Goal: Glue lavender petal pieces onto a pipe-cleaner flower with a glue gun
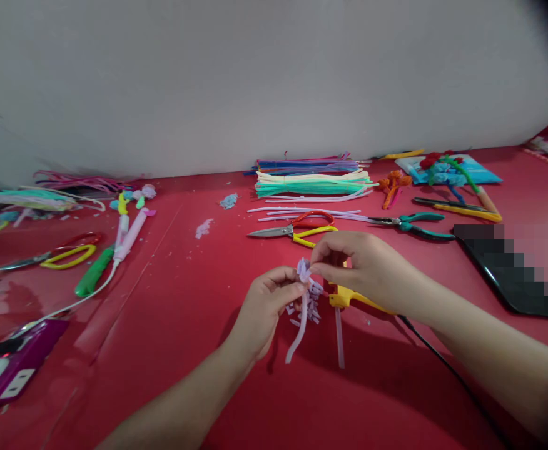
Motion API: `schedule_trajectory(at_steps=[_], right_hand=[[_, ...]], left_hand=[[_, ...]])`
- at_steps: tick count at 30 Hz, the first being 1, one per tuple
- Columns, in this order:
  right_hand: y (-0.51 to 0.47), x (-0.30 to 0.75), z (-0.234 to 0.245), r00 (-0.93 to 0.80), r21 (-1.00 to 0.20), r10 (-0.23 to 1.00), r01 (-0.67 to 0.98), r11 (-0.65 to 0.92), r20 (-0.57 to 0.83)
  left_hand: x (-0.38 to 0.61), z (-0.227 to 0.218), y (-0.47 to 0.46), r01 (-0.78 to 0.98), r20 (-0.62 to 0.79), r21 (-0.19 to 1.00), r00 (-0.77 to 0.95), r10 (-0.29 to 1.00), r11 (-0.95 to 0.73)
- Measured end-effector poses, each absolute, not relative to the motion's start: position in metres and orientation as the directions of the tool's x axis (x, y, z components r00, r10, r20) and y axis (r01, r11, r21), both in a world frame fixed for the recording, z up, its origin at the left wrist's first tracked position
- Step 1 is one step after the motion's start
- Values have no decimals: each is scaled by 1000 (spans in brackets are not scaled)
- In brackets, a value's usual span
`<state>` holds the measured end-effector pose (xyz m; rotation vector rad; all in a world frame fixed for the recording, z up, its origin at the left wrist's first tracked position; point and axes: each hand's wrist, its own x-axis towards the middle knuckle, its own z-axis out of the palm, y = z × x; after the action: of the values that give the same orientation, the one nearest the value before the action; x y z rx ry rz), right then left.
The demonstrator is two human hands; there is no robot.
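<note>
Between the thumb and fingers of my left hand (264, 306) is a lilac pipe-cleaner flower (303, 269), its stem (297, 337) hanging down below the thumb. The fingertips of my right hand (370, 265) are pinched together at the flower's right edge. Whether they hold a separate small piece there, I cannot tell. Short cut lilac pieces (314, 309) lie in a pile on the table just behind the stem. A yellow glue gun (345, 296) rests partly hidden under my right hand, with a pale glue stick (340, 340) pointing toward me.
Scissors (271, 232), pliers (410, 223) and bundled pipe cleaners (314, 183) lie beyond my hands on the red table (171, 350). A black tray-like object (503, 275) is at right. More scissors (70, 256), a pink glue gun (131, 236) and a purple box (30, 362) are left. A black cord (447, 359) crosses under my right forearm.
</note>
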<state>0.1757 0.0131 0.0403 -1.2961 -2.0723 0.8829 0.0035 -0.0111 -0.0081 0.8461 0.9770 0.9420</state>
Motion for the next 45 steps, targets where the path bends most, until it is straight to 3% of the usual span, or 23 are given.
schedule_trajectory(at_steps=[8, 15, 20, 45], right_hand=[[10, 173, 37, -383, -709, 900, 576, 407, 206], [1, 167, 29, -443, -469, 731, 568, 676, 519], [-3, 165, 22, -481, -343, 671, 603, 720, 565], [-3, 163, 17, -469, -377, 683, 590, 714, 560]], left_hand=[[3, -7, -12, -316, -297, 862, 316, 901, 396], [4, -4, -13, -382, -320, 823, 299, 899, 420], [3, -4, -12, -433, -304, 804, 292, 907, 409], [4, 0, -12, -392, -266, 850, 259, 928, 353]])
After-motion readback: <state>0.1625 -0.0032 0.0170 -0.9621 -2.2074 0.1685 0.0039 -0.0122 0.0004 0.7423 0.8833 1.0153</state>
